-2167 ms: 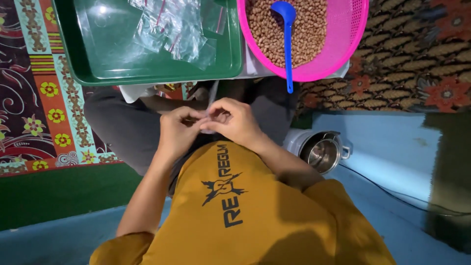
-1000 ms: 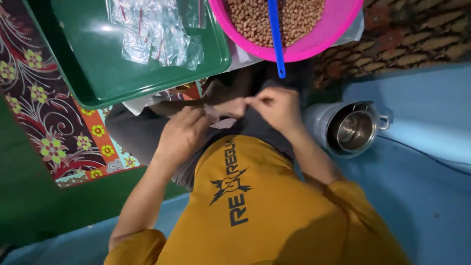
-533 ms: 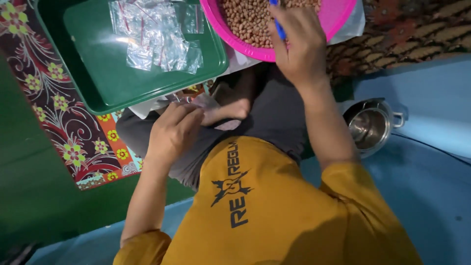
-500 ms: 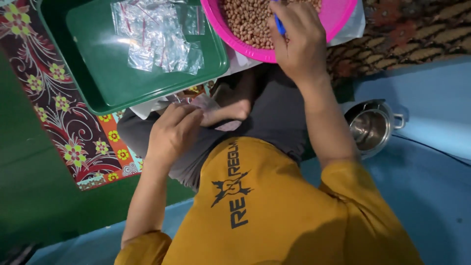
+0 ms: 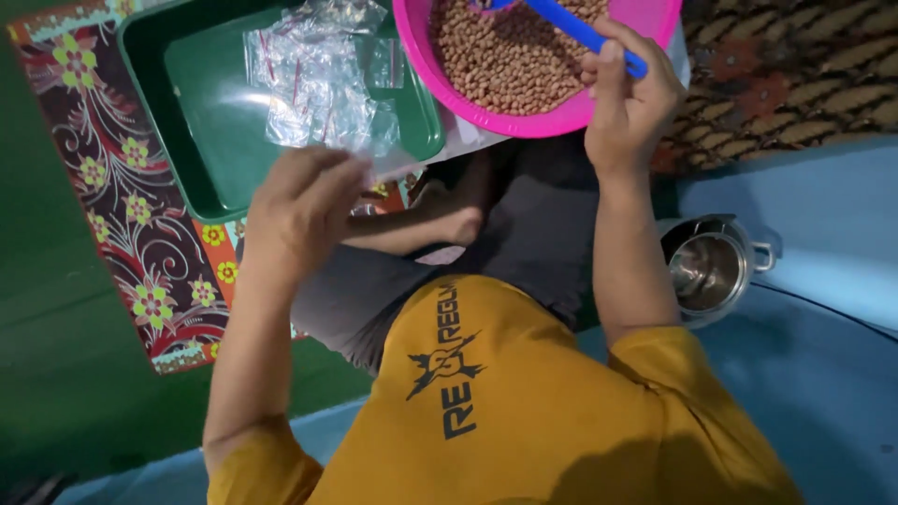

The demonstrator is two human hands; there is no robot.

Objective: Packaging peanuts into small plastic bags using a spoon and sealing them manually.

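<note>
My right hand grips the handle of a blue spoon whose bowl rests in the brown peanuts filling a pink basket. My left hand is closed on a small clear plastic bag, held near the front edge of a green tray. A heap of clear plastic bags lies in the tray. Most of the held bag is hidden under my fingers.
A steel cup with a handle stands on the blue floor at the right. A floral mat lies under the tray at the left. My crossed legs in grey trousers and a bare foot fill the middle.
My hands parted from in front of my chest. The right hand reached up into the pink basket and took the blue spoon. The left hand stayed low with the small bag.
</note>
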